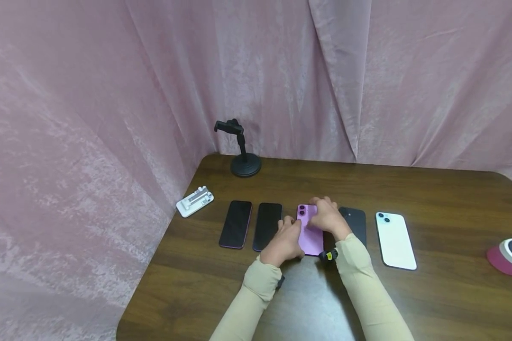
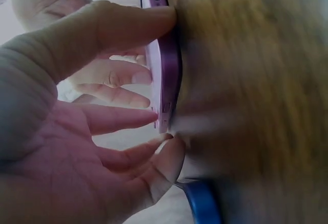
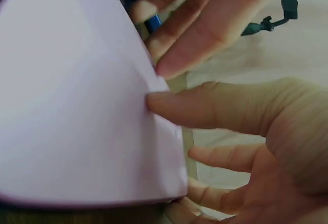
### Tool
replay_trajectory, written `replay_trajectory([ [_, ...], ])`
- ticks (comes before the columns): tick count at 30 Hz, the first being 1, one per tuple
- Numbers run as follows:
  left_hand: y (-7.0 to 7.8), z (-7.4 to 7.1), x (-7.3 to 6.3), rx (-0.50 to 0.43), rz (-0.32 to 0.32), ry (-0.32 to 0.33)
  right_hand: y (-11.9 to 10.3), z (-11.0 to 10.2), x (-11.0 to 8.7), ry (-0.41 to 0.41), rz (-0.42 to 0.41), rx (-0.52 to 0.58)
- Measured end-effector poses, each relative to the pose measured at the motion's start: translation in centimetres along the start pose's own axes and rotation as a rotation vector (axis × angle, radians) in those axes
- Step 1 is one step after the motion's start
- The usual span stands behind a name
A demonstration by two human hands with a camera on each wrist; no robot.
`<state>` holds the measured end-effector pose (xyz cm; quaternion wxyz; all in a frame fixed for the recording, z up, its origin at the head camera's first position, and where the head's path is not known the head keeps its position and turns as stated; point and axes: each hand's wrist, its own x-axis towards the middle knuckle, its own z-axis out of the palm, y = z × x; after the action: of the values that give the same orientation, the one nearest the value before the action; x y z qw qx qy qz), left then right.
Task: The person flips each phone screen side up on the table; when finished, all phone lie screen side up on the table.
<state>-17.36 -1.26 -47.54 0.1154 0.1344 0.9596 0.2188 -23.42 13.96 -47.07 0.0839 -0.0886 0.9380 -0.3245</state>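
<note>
- Pale sleeves (image 1: 246, 303) come nearest us, reaching across the brown wooden desk (image 1: 443, 213).
- Between our hands we have the purple phone (image 1: 312, 244), back up, its two lenses at the upper left; it is in the middle of a row of five phones.
- Our left hand (image 1: 284, 242) pinches it at the lower left, thumb against the end with the port, fingertips along the side.
- Our right hand (image 1: 328, 220) grips it at the upper right, thumb on the back, fingers bent round the edge; we cannot tell whether the phone touches the desk.
- To its left we see two phones, the outer phone (image 1: 235, 224) and the inner phone (image 1: 267, 227), dark screens up.
- To its right we find a dark phone (image 1: 356, 222), partly hidden by our right hand, then a white phone (image 1: 397, 244), back up.
- Farther off we see a white holder (image 1: 195, 201) at the left edge and a black stand (image 1: 245, 166) near the pink curtain (image 1: 281, 71).
</note>
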Motion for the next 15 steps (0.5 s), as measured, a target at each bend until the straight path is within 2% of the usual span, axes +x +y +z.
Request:
replay_trajectory([
  [8, 0.41, -0.16, -0.18, 0.011, 0.023, 0.047, -0.08, -0.27, -0.24, 0.011, 0.001, 0.109],
  [15, 0.14, 0.00, -0.02, -0.010, 0.022, 0.012, -0.04, -0.16, -0.40, 0.022, -0.033, 0.092],
])
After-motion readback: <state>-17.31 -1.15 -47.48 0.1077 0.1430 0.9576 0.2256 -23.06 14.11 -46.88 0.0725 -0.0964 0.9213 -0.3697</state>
